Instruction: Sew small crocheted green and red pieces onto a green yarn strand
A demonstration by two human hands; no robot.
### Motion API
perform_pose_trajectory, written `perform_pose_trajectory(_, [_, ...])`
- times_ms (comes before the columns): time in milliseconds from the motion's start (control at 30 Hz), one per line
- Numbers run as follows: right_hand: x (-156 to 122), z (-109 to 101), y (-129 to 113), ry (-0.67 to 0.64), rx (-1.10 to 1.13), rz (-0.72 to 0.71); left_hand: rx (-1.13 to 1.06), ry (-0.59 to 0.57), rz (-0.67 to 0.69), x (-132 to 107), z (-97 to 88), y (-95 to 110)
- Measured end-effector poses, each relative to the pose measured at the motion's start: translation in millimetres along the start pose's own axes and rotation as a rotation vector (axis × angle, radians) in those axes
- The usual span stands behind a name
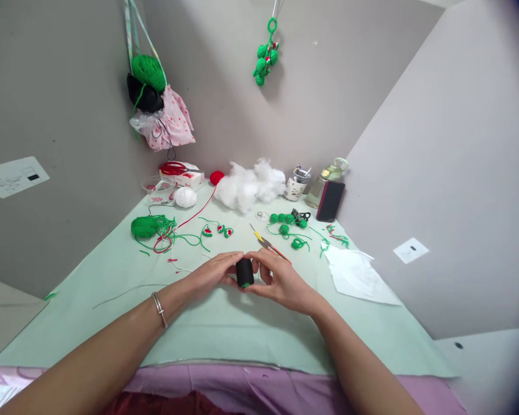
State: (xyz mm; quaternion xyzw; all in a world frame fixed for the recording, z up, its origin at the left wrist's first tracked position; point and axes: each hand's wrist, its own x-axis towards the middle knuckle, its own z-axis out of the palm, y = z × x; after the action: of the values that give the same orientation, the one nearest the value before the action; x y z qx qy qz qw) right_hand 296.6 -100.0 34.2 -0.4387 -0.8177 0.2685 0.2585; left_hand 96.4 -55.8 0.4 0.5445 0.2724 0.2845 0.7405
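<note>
1. Centre of the frame, low: a black cylindrical spool of thread [244, 273] is held above the pale green cloth [225, 334], its green end tilted toward the camera.
2. The left hand [214, 271], below a silver metal bangle [159, 310] on its wrist, grips the spool from the left; the right hand [281, 281] pinches it from the right. Fingers hide parts of both spool sides.
3. Just beyond the right hand, a slim yellow tool [256, 233] and a cutting tool with orange handles [275, 249] lie slantwise, the closest obstacles.
4. Left of centre: a green yarn ball [144, 227] with tangled red and green strands, and three small red, white and green crocheted pieces [221, 229].
5. Right of centre: round green crocheted balls [284, 229] with trailing yarn, near crumpled white sheets [355, 274].
6. Along the back: red-handled scissors [173, 168] on a white and red box [188, 177], a white yarn ball [185, 197], fluffy white stuffing [248, 187], a patterned pen cup [296, 187], and a dark phone [330, 201] leaning against a clear bottle [316, 189].
7. Upper middle: a green crocheted cluster [264, 60] hangs before the wall.
</note>
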Motion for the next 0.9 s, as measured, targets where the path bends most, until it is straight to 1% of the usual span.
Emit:
perform_pose_trajectory(100, [0.0,1.7,-0.1,-0.008,0.034,0.017,0.024,0.018,0.023,0.6,-0.9,1.4])
perform_pose_trajectory(300, [2.9,9.1,6.0,0.082,0.005,0.007,0.018,0.093,0.06,0.8,-0.8,5.9])
perform_pose_trajectory(400, [3.9,8.4,4.7,0.11,-0.012,-0.015,0.013,0.074,0.062,0.9,0.2,5.6])
perform_pose_trajectory(500, [3.9,6.9,0.9,0.126,0.03,0.001,-0.007,0.062,0.046,1.2,1.0,4.8])
perform_pose_trajectory(700, [4.2,7.5,-3.5,0.147,0.084,-0.013,-0.112,0.114,0.044,3.3,-0.9,1.6])
perform_pose_trajectory(900, [4.2,10.3,2.3,0.162,0.097,-0.021,-0.043,0.07,0.097,2.1,0.0,2.7])
